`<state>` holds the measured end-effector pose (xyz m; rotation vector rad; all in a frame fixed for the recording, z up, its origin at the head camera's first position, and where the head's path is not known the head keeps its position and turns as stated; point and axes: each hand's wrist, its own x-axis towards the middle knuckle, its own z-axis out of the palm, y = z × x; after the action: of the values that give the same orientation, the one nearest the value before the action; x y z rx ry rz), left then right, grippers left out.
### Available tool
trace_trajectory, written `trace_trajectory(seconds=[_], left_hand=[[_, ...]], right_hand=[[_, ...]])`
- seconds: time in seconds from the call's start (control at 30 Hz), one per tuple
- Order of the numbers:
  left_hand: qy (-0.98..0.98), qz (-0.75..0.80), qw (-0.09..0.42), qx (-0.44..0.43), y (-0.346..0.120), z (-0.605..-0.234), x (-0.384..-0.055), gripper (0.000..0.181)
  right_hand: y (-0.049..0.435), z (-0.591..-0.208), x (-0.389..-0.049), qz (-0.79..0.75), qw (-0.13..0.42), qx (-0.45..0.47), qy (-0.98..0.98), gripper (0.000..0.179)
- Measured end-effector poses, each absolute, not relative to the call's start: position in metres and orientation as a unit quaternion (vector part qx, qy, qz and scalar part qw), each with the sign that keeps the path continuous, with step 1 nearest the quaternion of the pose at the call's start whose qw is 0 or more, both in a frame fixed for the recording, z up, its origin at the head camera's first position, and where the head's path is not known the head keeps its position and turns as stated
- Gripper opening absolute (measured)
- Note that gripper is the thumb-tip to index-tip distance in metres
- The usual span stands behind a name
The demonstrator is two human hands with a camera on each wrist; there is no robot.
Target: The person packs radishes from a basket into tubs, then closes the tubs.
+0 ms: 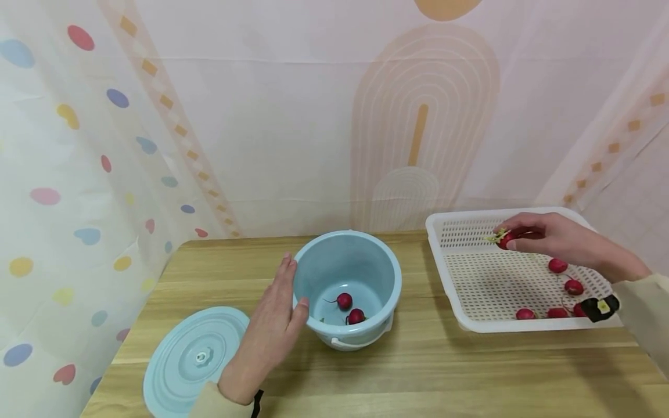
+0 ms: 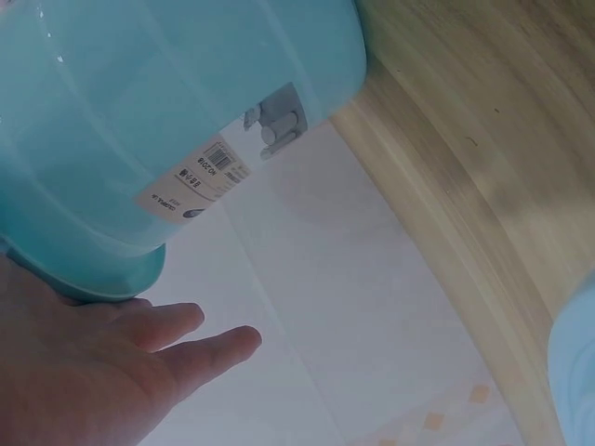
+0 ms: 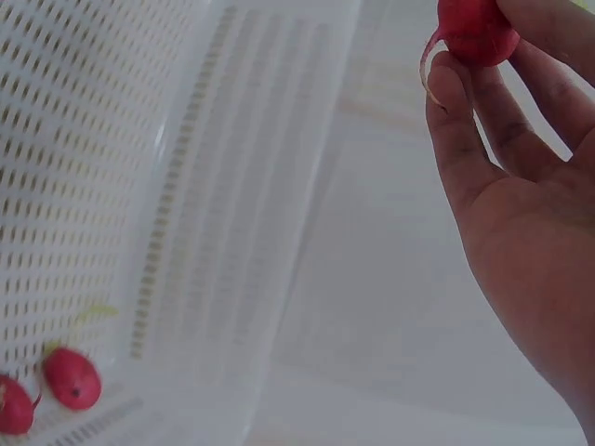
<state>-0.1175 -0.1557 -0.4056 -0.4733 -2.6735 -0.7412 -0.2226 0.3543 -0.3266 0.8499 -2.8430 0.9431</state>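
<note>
My right hand [image 1: 561,241] pinches a red radish [image 1: 506,240] with short green stem stubs, held over the white perforated basket [image 1: 444,278]. In the right wrist view the radish [image 3: 476,30] sits between thumb and fingers, its thin root hanging down. My left hand [image 1: 272,322] is at the left rim of the light blue bucket [image 1: 345,239], fingers straight. The left wrist view shows these fingers [image 2: 218,358] extended beside the rim, below the bucket's labelled wall [image 2: 186,102]. Two radishes [image 1: 344,301] lie on the bucket floor.
Several more radishes [image 1: 557,265] lie along the right side and front of the basket. A light blue lid [image 1: 201,357] lies on the wooden table [image 1: 418,371] to the left of the bucket. Patterned cloth [image 1: 277,133] hangs behind the table. The bucket's handle [image 1: 360,342] hangs at its front.
</note>
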Motion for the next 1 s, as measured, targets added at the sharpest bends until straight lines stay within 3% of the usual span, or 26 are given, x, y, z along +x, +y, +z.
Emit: trace_trajectory(seconds=[1.0], left_hand=[[-0.938,-0.265,0.155,-0.162,-0.146,-0.405,-0.129,0.069]], right_hand=[[0.287,-0.305,-0.172,0.426,0.018,0.234,-0.874,0.027]])
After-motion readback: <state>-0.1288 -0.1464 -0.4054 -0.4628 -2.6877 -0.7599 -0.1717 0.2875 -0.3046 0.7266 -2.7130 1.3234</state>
